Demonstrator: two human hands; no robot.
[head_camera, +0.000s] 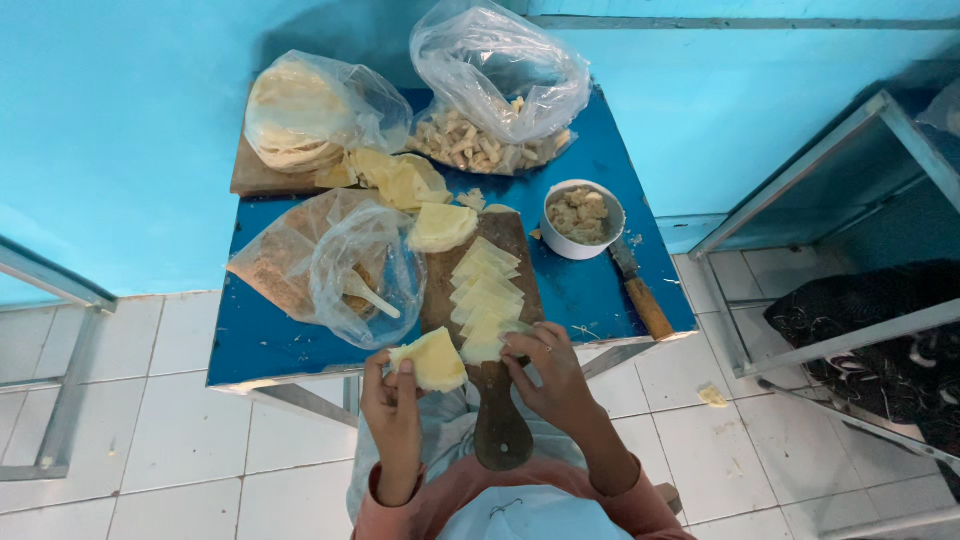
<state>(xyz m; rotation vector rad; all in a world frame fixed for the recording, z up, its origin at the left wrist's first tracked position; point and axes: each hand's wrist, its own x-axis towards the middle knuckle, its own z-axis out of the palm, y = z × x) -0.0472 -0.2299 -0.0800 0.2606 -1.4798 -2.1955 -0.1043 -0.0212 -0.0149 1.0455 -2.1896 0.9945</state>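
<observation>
Hands: left (392, 395) pinches pale yellow dough stack (430, 360); right (548, 372) touches overlapping sheets (487, 297).

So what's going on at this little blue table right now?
A person is working with thin pale dough pieces. The left hand holds a small stack of dough sheets, while the right hand touches the near end of a row of sheets laid along a wooden board. On the blue table sit a white bowl of filling, a knife and several plastic bags.
</observation>
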